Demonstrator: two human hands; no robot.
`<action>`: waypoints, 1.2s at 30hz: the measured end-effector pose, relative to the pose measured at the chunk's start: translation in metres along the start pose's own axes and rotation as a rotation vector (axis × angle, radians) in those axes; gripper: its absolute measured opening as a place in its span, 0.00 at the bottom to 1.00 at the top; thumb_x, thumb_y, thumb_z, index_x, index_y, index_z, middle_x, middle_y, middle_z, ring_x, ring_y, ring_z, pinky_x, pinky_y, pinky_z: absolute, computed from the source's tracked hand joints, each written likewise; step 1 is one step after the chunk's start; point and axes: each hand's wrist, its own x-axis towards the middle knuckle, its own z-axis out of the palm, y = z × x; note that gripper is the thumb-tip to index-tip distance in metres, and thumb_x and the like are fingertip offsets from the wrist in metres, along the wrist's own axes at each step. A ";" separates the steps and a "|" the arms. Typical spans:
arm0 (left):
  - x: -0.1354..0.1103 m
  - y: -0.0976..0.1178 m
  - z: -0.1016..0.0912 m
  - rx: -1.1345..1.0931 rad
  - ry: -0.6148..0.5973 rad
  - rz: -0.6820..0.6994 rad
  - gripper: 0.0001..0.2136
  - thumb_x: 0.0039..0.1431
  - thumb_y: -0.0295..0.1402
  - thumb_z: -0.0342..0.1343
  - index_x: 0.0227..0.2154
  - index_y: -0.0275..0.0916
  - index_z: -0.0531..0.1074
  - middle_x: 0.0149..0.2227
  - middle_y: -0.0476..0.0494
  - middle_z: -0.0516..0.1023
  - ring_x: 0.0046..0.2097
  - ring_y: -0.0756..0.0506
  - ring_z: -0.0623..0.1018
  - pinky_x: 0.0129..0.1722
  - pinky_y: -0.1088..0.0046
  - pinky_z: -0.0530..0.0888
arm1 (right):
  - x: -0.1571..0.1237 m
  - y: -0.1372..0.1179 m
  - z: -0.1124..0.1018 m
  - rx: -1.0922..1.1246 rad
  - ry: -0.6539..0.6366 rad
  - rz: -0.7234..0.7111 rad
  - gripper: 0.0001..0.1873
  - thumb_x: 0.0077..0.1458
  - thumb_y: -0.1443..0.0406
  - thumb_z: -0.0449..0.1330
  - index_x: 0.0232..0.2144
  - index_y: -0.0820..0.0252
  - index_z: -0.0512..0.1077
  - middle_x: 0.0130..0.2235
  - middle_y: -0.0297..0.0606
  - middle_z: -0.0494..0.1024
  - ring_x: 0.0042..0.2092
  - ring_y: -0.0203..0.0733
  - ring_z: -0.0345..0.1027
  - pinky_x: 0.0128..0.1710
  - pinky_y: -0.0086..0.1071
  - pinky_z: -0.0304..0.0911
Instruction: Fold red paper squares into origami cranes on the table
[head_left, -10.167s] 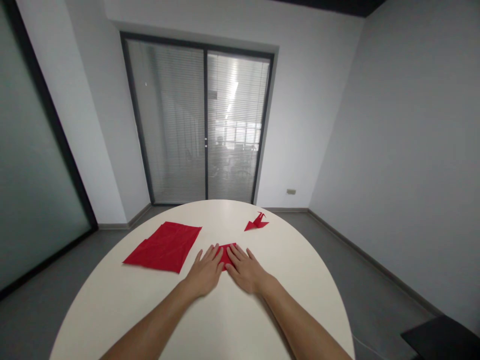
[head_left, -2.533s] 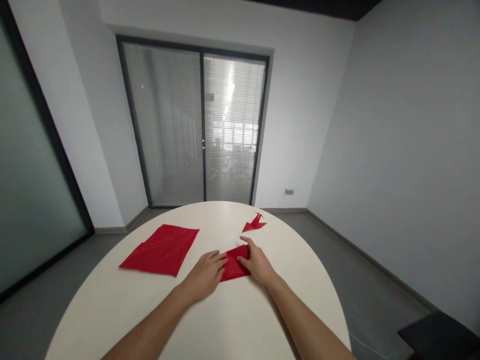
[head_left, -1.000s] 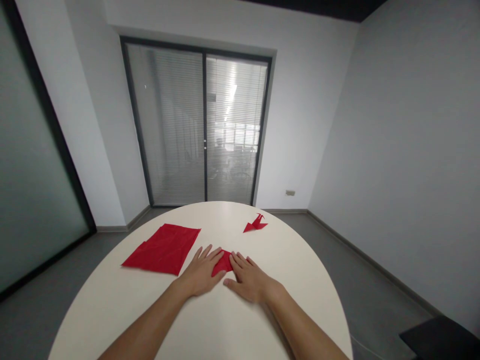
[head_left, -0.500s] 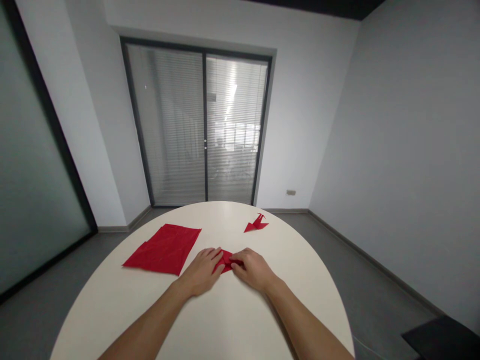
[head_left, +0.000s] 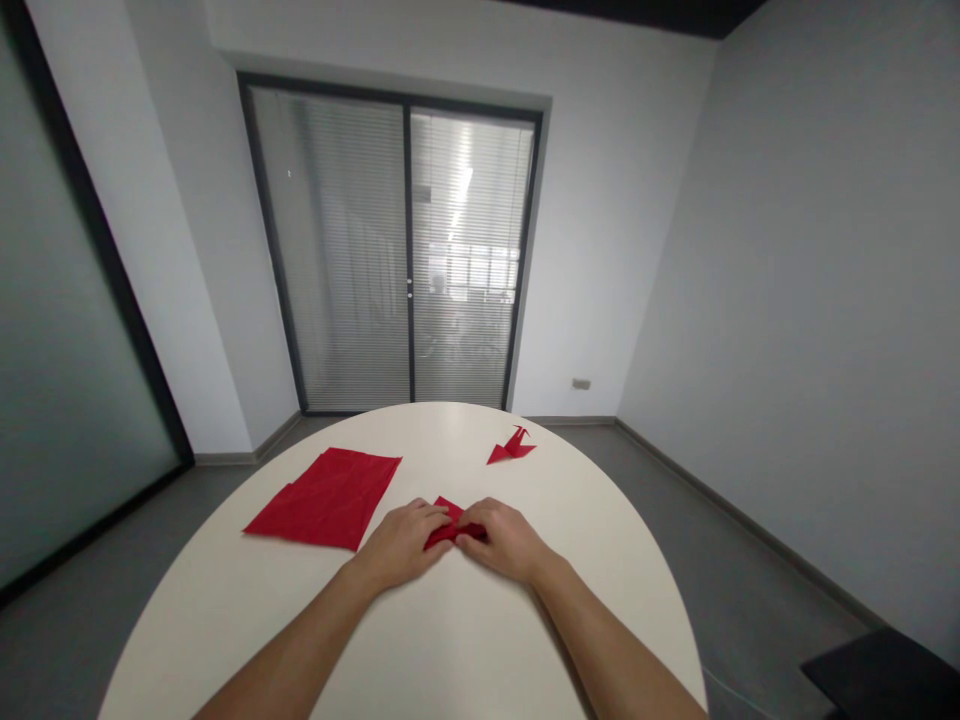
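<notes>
Between my hands, on the table, lies a small piece of folded red paper (head_left: 448, 508). My left hand (head_left: 405, 540) grips its left side, fingers curled over it and thumb at the near edge. From the other side my right hand (head_left: 504, 536) pinches the paper's right part with thumb and fingers. Much of the paper is hidden beneath the fingers, so its exact folds cannot be made out. Farther back to the right stands a folded red paper crane (head_left: 514, 446). Flat sheets of red paper (head_left: 322, 500) lie to the left of my left hand.
The round cream-white table (head_left: 450, 640) carries all the paper. Beyond its far edge is a glass door with blinds (head_left: 337, 260). A black flat object (head_left: 885, 672) shows low at the right, and a wall socket (head_left: 581, 384) sits behind.
The fingers of both hands have drawn closer together on the folded paper. Its far corner now sticks up more between them. The crane and the flat sheets stay in place.
</notes>
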 end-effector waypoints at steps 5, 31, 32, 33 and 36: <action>0.000 -0.003 0.002 -0.002 0.001 -0.001 0.13 0.66 0.38 0.50 0.49 0.46 0.74 0.48 0.46 0.79 0.50 0.41 0.75 0.50 0.64 0.70 | 0.000 0.007 0.003 0.020 0.001 -0.027 0.11 0.59 0.62 0.59 0.43 0.53 0.79 0.41 0.37 0.82 0.44 0.43 0.72 0.45 0.31 0.63; 0.009 0.008 0.004 0.060 0.158 -0.230 0.14 0.68 0.31 0.44 0.45 0.44 0.75 0.41 0.43 0.82 0.41 0.42 0.81 0.41 0.69 0.71 | 0.005 0.008 0.017 0.248 0.240 0.306 0.23 0.52 0.62 0.64 0.51 0.56 0.69 0.47 0.41 0.78 0.37 0.42 0.73 0.40 0.35 0.66; 0.010 0.007 0.005 0.040 0.193 -0.262 0.14 0.68 0.31 0.44 0.44 0.43 0.76 0.40 0.43 0.83 0.41 0.42 0.81 0.42 0.69 0.71 | 0.006 0.009 0.019 0.308 0.271 0.326 0.27 0.51 0.64 0.64 0.54 0.56 0.67 0.48 0.42 0.78 0.36 0.41 0.73 0.40 0.35 0.67; 0.011 0.006 0.005 0.017 0.226 -0.291 0.14 0.67 0.31 0.45 0.43 0.43 0.76 0.40 0.42 0.83 0.41 0.42 0.81 0.42 0.69 0.71 | 0.007 0.011 0.021 0.365 0.295 0.336 0.30 0.51 0.65 0.64 0.56 0.56 0.64 0.47 0.41 0.78 0.35 0.41 0.73 0.39 0.35 0.68; 0.014 0.001 0.007 -0.095 0.325 -0.344 0.13 0.66 0.32 0.46 0.41 0.42 0.76 0.38 0.42 0.83 0.40 0.42 0.81 0.42 0.68 0.72 | 0.009 0.014 0.027 0.493 0.343 0.337 0.39 0.51 0.68 0.63 0.63 0.55 0.54 0.36 0.34 0.79 0.33 0.41 0.72 0.36 0.34 0.68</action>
